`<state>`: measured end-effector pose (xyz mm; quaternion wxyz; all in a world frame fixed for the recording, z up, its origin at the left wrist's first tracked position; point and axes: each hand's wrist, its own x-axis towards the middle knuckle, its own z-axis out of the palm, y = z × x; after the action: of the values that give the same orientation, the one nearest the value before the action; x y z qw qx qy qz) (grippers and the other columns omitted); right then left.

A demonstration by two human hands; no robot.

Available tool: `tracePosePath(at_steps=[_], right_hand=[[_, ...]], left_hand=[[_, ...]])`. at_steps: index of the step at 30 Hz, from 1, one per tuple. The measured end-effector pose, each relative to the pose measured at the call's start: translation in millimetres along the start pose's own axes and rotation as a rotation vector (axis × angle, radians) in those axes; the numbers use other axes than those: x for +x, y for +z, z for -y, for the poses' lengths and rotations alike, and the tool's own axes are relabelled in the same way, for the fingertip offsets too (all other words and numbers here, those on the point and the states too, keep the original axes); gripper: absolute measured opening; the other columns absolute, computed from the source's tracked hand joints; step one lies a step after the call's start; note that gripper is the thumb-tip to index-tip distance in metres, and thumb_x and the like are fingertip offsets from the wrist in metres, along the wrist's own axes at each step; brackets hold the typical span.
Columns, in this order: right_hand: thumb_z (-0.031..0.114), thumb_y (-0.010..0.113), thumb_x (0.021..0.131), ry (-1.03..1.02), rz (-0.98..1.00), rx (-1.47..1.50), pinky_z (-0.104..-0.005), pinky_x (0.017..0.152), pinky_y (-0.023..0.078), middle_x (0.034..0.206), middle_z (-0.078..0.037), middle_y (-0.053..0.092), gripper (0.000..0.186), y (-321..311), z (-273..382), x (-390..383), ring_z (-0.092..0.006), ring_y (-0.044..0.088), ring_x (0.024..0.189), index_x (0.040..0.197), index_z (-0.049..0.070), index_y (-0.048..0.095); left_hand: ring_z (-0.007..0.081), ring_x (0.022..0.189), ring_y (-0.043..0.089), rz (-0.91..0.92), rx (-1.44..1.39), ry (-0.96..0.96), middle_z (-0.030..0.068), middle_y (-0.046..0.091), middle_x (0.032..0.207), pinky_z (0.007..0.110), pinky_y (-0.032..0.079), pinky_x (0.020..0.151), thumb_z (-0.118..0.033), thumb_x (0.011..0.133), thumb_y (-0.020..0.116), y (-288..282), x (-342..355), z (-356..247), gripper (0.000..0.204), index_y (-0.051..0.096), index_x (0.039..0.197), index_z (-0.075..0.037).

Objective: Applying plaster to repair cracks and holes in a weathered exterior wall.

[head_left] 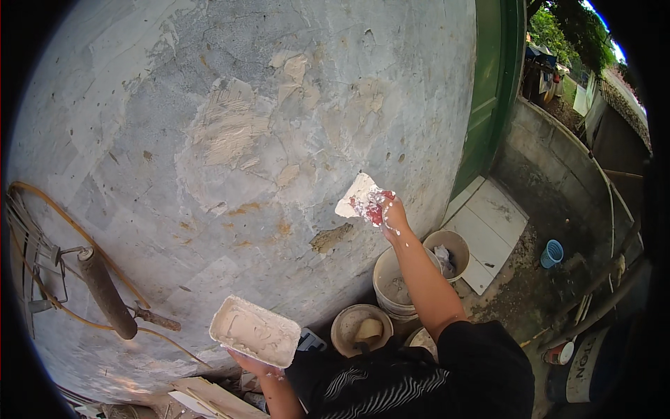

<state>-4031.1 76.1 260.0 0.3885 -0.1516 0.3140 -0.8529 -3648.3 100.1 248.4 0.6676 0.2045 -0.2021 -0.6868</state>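
Note:
In my right hand (392, 213), spattered with white paste, is a putty knife (358, 197) with a red handle. Its blade is coated in white filler and lies close to the grey wall (391, 133); I cannot tell whether it touches. Just below the blade is a rough hole (331, 238) in the plaster. My left hand (257, 364) holds a rectangular tub (255, 331) of creamy filler from beneath, its fingers mostly hidden under it. Dried filler patches (234, 122) cover the wall above.
Several buckets (395, 279) stand at the wall's foot by my right arm. A green door (488, 98) is to the right, with pale tiles (481, 227) below it. A paint roller (106, 293) and a hose (77, 223) hang at left. A blue basket (551, 253) lies right.

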Motion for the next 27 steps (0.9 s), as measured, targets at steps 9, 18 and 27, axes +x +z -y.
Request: tracePosePath(at_steps=[9,18,27], right_hand=[[0.001,0.048,0.085,-0.026,0.014,-0.084,-0.0329,0.070,0.055,0.094,-0.018,0.063,0.021,-6.4,1.6,4.0,-0.0253,0.066,0.080,0.100,-0.012,0.055],[0.000,0.046,0.085,-0.038,0.054,-0.062,-0.0328,0.070,0.056,0.094,-0.019,0.063,0.021,-11.1,-5.1,13.9,-0.0254,0.066,0.081,0.100,-0.012,0.055],[0.001,0.048,0.085,-0.019,0.039,-0.086,-0.0346,0.071,0.055,0.093,-0.018,0.062,0.020,-13.6,-9.1,17.3,-0.0268,0.065,0.080,0.097,-0.012,0.056]], left_hand=[[0.0310,0.113,0.050,-0.009,0.021,0.023,0.0078,0.046,0.129,0.047,0.045,0.091,-0.049,0.093,0.028,-6.2,3.2,4.7,0.053,0.038,0.132,-0.014],[0.0315,0.112,0.051,0.077,0.006,0.008,0.0084,0.046,0.129,0.047,0.046,0.091,-0.048,0.094,0.027,-6.9,7.6,5.6,0.053,0.038,0.132,-0.014],[0.0310,0.113,0.050,-0.005,-0.007,-0.019,0.0083,0.045,0.130,0.047,0.045,0.091,-0.050,0.093,0.028,-5.4,6.8,5.4,0.054,0.037,0.133,-0.015]])
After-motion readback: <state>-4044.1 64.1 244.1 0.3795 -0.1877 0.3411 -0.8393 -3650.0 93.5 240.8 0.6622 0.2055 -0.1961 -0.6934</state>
